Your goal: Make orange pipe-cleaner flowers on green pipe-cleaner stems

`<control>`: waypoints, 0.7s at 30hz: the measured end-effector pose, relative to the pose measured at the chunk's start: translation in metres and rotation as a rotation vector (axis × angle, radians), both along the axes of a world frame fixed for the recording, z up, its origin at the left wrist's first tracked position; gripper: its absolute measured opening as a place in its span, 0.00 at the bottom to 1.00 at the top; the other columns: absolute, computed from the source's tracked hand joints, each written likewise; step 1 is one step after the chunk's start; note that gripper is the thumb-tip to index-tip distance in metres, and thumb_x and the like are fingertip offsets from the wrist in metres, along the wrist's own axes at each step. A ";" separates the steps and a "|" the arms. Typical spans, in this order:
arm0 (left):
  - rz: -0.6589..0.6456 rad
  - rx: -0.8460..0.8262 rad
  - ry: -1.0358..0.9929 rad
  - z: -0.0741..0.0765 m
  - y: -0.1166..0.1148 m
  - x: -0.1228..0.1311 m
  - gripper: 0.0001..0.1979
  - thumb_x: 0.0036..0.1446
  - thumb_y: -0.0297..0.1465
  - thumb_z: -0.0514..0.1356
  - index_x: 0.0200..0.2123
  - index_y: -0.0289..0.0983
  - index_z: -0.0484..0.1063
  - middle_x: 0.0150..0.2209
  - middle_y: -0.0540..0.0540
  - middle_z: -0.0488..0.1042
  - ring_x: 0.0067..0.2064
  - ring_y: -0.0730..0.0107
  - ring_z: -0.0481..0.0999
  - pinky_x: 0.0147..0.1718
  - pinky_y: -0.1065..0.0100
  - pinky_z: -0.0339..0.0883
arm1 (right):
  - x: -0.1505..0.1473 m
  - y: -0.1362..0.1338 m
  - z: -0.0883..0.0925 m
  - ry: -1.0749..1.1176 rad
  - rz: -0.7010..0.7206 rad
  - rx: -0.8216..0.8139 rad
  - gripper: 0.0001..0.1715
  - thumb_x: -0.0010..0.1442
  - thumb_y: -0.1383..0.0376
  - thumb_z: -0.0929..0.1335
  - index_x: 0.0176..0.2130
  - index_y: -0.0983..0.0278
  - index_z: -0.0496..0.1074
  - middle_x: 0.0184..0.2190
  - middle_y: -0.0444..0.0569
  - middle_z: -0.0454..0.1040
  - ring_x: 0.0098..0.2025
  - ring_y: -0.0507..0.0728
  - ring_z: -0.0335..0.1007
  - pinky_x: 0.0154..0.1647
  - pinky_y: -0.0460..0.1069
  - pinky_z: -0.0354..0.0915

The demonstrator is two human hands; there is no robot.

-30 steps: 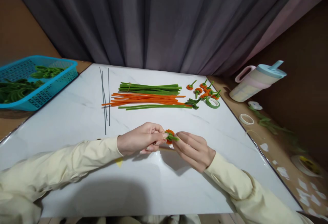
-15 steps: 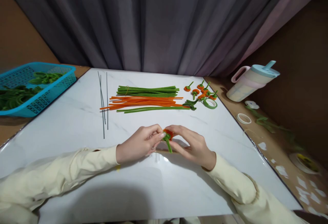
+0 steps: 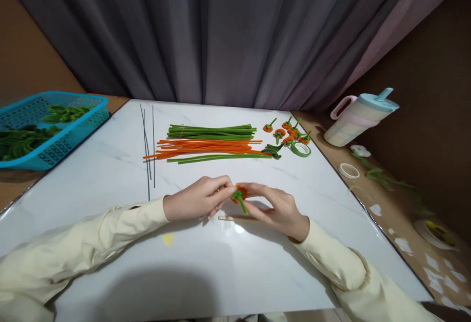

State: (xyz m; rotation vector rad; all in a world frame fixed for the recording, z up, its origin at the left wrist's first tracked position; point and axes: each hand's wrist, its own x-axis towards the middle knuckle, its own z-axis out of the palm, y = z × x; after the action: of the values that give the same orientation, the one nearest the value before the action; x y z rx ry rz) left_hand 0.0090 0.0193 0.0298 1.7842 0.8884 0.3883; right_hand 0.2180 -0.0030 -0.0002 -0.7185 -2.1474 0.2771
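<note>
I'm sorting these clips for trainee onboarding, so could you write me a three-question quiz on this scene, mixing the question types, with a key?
1. True or false: the orange stems lie between the tied green bundle and the nearer green stems.

2. Which thing is at the fingertips of both the left hand and the right hand?
A) a roll of tape
B) an orange-and-green flower head
C) a dark wire

3. Fill in: the tumbler with the pale blue lid is beyond the ____ edge of the white tabletop.

Key: 1 true; 2 B; 3 right.
</note>
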 end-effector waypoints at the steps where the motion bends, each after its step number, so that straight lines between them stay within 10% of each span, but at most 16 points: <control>1: 0.027 -0.055 -0.045 -0.001 0.003 0.000 0.13 0.63 0.39 0.44 0.32 0.38 0.60 0.20 0.55 0.65 0.17 0.78 0.63 0.17 0.76 0.57 | 0.001 0.000 0.000 0.014 -0.014 -0.027 0.16 0.58 0.70 0.67 0.48 0.65 0.65 0.38 0.52 0.77 0.37 0.54 0.76 0.38 0.46 0.74; 9: 0.020 0.132 -0.244 -0.007 0.009 -0.003 0.12 0.59 0.33 0.53 0.45 0.36 0.67 0.44 0.42 0.70 0.40 0.70 0.73 0.36 0.71 0.69 | -0.001 0.004 0.007 0.320 0.041 -0.451 0.13 0.56 0.67 0.69 0.43 0.65 0.66 0.39 0.52 0.75 0.39 0.54 0.75 0.40 0.50 0.75; 21: 0.224 0.015 -0.279 -0.012 -0.006 0.004 0.06 0.53 0.31 0.59 0.32 0.35 0.66 0.28 0.50 0.69 0.28 0.75 0.70 0.30 0.72 0.66 | -0.007 0.007 0.001 0.546 0.100 -0.895 0.14 0.51 0.61 0.72 0.37 0.65 0.69 0.34 0.49 0.76 0.37 0.54 0.75 0.38 0.48 0.72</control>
State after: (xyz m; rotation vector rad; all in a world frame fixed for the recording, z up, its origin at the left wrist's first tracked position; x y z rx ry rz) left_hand 0.0133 0.0138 0.0182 1.5988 0.8880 0.7698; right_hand 0.2107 0.0043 0.0003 -0.8778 -1.4731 1.3701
